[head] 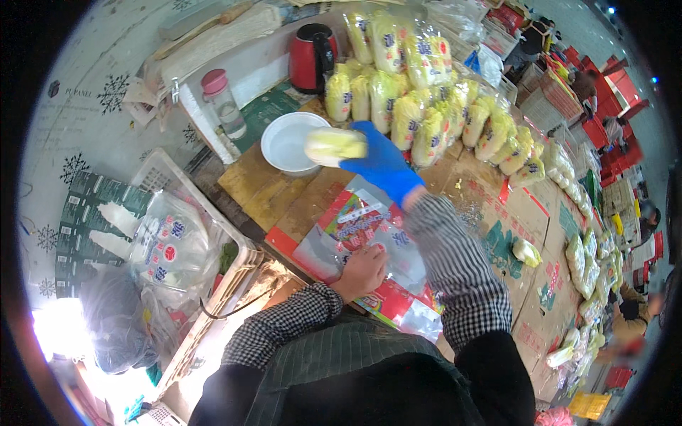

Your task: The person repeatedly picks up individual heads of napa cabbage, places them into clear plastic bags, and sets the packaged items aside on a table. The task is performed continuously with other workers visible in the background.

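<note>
My right hand [386,162], in a blue glove, grips a pale yellow napa cabbage [334,146]. The cabbage is blurred and overlaps the right rim of a white plastic basin [285,121] holding what looks like water. My bare left hand [364,272] rests with curled fingers on a clear printed plastic bag [394,247]. Whether it pinches the film cannot be made out. Beneath the bag lies a colourful printed sheet [349,213]. Beyond my gloved hand stand several bagged napa cabbages [403,121] in rows.
A red electric kettle [306,66] and a pink-lidded bottle [228,109] stand behind the basin. A plastic crate [234,239] with more printed bags [170,242] is at my left. One small cabbage [526,252] lies on the cardboard [525,295] at right. People work farther off.
</note>
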Demonstrator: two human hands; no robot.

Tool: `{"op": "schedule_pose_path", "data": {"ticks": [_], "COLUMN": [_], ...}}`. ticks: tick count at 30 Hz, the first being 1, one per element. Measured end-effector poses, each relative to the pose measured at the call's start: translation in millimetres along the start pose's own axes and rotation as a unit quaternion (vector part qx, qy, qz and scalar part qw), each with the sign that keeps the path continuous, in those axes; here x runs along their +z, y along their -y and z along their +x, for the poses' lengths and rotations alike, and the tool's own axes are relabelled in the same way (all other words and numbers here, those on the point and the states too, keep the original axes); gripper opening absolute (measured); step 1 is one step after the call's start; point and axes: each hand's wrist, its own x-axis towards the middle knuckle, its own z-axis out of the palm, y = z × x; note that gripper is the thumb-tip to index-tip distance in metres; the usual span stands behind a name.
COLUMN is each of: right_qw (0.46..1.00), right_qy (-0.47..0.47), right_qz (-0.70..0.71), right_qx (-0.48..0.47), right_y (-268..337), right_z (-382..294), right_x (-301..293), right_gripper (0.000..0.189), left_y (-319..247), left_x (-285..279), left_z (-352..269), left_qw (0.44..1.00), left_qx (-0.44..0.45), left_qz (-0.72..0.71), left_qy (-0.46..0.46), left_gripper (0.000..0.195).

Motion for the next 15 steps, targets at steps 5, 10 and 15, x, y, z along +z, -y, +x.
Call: {"op": "schedule_pose_path", "data": {"ticks": [5,10,15], "right_qw": [0.873,0.936,0.967], "right_qy": [-0.022,-0.008,-0.087], "right_qz": [-0.464,-0.347,0.226], "right_qx": [-0.152,-0.062,0.078], "right_y": [17.3,-3.5,-32.0], "right_z": [78.6,80.1,-11.6], "right_x": [81.8,78.3,-10.3], "right_gripper": [0.025,0.050,0.051], "left_y": [1.0,0.2,3.0], "left_x": [-7.8,-9.1,2.0], "left_z": [0.1,-1.1,-3.7], "left_qw": [0.999,0.999,0.997], "left_qx": [0.033,0.027,0.013], "left_qz": [0.018,-0.035,-0.055], "left_qy": [-0.009,-0.014,-0.042], "left_gripper": [0.017,0.017,0.012]}}
